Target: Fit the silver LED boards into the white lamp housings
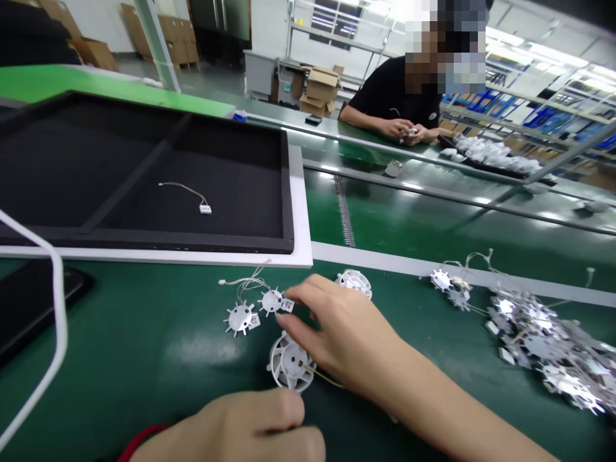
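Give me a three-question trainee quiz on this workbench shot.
1. True or false: the black tray holds a single wired connector.
2. Nearest the fingers of the right hand is: A) a spiked white disc; B) a cardboard box; C) a phone.
3. Fill in: the pile of spiked discs lies on the person's ____ side.
Key: 1 true; 2 A; 3 right.

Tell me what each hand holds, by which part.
The right hand pinches the small white connector beside a spiked disc. The left hand lies closed by the round white housing; its hold cannot be told.
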`<move>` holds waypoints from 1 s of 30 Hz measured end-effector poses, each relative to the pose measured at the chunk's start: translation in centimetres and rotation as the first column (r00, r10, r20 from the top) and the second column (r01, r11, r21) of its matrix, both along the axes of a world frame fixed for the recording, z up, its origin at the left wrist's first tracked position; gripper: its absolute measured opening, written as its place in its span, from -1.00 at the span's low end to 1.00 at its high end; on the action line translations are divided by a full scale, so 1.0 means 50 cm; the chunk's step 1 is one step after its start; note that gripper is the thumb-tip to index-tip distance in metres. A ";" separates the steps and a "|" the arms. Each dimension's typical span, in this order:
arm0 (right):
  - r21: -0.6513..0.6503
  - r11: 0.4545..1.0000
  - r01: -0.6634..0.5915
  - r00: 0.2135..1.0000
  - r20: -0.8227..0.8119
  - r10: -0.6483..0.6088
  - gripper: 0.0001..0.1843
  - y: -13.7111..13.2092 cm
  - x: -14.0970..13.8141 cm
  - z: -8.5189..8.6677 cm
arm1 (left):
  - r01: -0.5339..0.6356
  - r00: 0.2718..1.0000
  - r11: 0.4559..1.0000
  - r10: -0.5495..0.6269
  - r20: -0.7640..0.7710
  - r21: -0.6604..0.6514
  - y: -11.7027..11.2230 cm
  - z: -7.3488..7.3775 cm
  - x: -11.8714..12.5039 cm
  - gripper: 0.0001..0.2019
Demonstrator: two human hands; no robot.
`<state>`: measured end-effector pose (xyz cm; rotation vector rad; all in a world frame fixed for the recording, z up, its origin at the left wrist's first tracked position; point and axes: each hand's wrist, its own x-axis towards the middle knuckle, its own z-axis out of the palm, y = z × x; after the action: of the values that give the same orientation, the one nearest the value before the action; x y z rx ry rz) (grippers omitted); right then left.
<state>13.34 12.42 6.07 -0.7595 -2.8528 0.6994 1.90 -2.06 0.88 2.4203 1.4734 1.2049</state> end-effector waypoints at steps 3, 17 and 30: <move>-0.022 0.999 0.023 0.995 0.100 -0.021 -0.81 0.013 -0.073 0.008 | -0.032 0.999 0.997 0.035 0.036 -0.068 0.004 0.019 -0.009 -0.82; -0.299 0.935 0.188 0.904 -0.320 -0.284 -0.70 0.041 0.049 0.108 | -0.138 0.987 0.975 0.121 0.107 0.171 0.025 0.060 -0.047 -0.80; -0.857 0.506 -0.100 0.804 -0.369 -0.467 -0.68 -0.016 0.096 0.055 | 0.443 0.465 0.722 0.322 0.825 -0.531 0.021 0.052 -0.041 -0.43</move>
<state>18.16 11.64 8.79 -0.7414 -1.6891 1.9599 -0.17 -1.03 3.50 0.9623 1.0931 1.2369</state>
